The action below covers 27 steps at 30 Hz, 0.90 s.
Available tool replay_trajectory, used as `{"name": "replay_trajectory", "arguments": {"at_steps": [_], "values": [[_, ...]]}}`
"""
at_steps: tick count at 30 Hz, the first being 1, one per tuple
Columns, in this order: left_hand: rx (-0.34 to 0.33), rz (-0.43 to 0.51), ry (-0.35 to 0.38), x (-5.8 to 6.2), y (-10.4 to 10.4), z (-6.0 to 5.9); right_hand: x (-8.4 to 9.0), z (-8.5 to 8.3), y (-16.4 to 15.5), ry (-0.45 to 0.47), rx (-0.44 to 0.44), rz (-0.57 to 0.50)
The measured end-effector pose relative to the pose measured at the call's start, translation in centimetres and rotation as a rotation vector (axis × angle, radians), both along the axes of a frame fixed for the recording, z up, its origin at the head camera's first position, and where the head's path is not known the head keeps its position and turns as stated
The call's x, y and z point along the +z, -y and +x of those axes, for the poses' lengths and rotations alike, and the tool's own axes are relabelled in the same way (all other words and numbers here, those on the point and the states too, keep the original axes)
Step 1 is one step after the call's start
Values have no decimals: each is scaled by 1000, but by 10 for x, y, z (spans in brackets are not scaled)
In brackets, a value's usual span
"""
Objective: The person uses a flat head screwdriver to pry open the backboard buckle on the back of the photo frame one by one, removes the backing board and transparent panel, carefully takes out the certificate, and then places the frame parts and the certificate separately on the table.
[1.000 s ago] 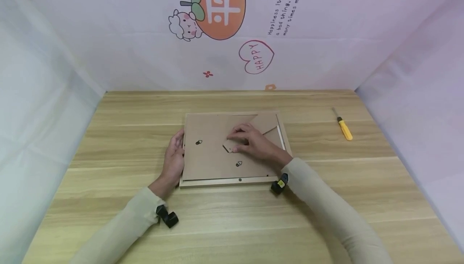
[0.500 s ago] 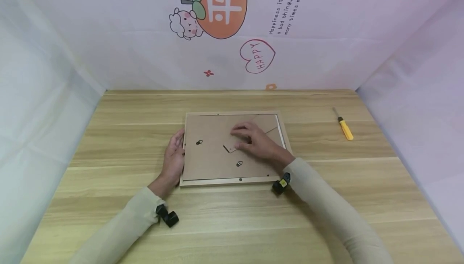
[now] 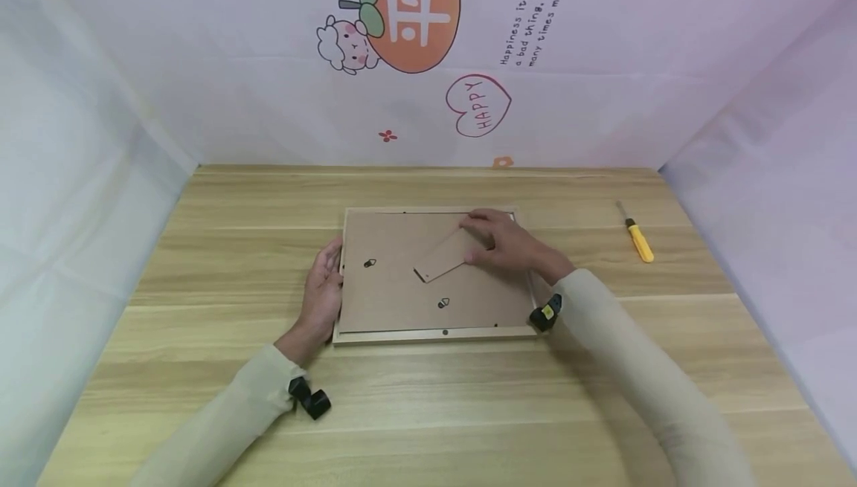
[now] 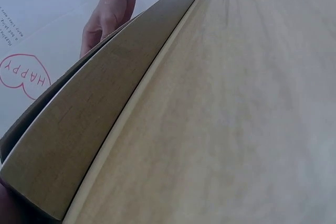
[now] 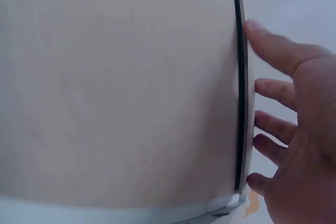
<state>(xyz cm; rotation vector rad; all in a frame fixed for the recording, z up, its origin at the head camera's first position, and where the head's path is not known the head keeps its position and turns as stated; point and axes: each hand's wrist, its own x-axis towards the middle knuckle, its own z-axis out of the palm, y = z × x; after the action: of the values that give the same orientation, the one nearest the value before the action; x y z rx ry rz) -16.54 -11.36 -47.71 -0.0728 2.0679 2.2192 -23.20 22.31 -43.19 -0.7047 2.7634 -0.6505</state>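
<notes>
A picture frame lies face down on the table, its brown backing board upward. A flat easel leg slants across the board. My left hand holds the frame's left side; in the left wrist view the frame's wooden side hides most of that hand. My right hand spans the upper part of the leg, thumb by one edge and fingers by the other. In the right wrist view the spread fingertips of the right hand touch the surface.
A yellow-handled screwdriver lies on the table to the right. Two small metal hangers, one to the left and one below the leg, sit on the board. White cloth walls with printed drawings stand behind and at both sides.
My right hand has slid up and to the right along the easel leg, from near its lower end to its upper part, uncovering more of it. The left hand has stayed at the frame's side.
</notes>
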Motion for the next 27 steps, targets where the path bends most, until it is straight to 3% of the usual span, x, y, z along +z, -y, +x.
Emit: {"name": "replay_trajectory", "arguments": {"at_steps": [7, 15, 27], "values": [[-6, 30, -4, -2, 2, 0, -2, -5, -3, 47, -2, -51], [-12, 59, -14, -6, 4, 0, -6, -7, -3, -9, 107, -112], [-17, 108, -16, -9, 8, -2, -7, -6, -2, -5, 118, -104]]}}
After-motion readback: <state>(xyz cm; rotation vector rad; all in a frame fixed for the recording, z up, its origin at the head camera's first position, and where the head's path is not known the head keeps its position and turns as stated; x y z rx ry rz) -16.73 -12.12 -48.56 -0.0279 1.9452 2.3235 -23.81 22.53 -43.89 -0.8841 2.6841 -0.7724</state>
